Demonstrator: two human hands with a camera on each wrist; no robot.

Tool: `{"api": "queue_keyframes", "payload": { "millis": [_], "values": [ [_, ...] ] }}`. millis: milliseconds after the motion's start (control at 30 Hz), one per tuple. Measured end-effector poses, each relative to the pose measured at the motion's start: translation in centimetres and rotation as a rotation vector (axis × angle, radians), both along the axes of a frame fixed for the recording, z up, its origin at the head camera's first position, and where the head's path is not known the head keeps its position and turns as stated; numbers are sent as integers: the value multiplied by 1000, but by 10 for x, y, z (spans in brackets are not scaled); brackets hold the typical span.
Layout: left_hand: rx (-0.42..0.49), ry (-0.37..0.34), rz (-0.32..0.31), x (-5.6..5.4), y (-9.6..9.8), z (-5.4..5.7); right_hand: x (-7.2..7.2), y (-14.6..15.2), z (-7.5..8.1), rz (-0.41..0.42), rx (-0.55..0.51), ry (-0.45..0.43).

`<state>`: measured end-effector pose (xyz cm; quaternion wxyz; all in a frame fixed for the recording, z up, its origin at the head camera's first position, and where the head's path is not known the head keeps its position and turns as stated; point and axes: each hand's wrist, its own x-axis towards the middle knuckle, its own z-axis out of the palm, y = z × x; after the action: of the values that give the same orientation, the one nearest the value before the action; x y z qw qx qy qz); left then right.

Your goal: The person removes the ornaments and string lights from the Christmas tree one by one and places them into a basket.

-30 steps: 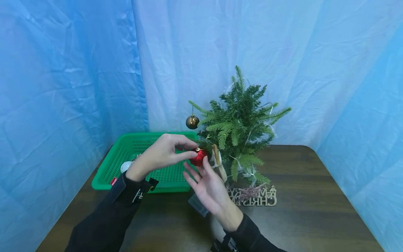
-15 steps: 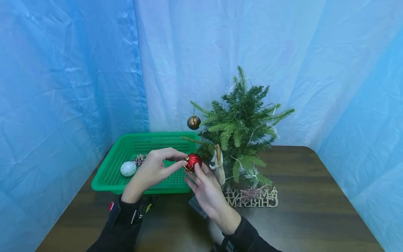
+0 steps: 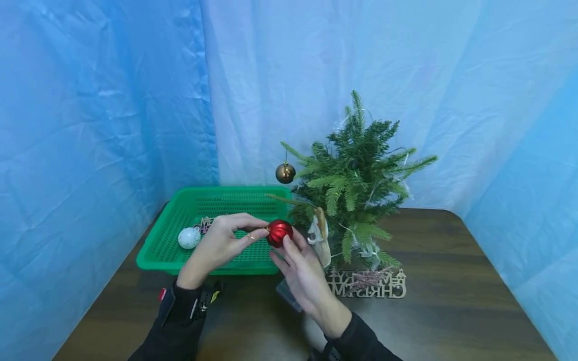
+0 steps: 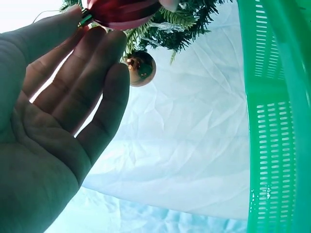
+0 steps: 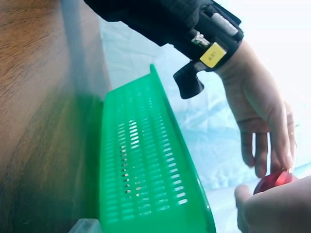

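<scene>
- Well, the left hand [image 3: 220,244] pinches the red bauble [image 3: 281,232] by its cap; the right hand [image 3: 305,273] holds its side.
- It's in mid-air between the green basket [image 3: 143,258] and the tree [image 3: 352,180].
- That glossy shell looks slippery; loosened fingers could drop it.
- A careless right-hand turn might bump the pale ornament [image 3: 321,248] alongside.

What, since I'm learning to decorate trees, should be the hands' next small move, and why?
Probably lift the red bauble toward the tree: the left hand pinches its cap end, the right hand holds its body, and a brown bauble hangs from a branch.
</scene>
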<state>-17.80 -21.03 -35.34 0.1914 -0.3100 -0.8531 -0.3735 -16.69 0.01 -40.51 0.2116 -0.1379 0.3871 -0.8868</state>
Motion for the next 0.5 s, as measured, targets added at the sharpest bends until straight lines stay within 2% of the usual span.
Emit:
{"api": "queue_keyframes", "payload": {
  "millis": [167, 333, 433, 500],
  "values": [
    [2, -43, 40, 0, -2, 1, 0, 0, 0, 4, -21, -15],
    [16, -118, 75, 0, -9, 1, 1, -1, -1, 9, -4, -5],
    [34, -147, 105, 2, -16, 2, 2, -2, -3, -9, 57, 35],
    [47, -155, 132, 3, -22, 4, 2, -2, -5, -26, 144, 99]
  ]
}}
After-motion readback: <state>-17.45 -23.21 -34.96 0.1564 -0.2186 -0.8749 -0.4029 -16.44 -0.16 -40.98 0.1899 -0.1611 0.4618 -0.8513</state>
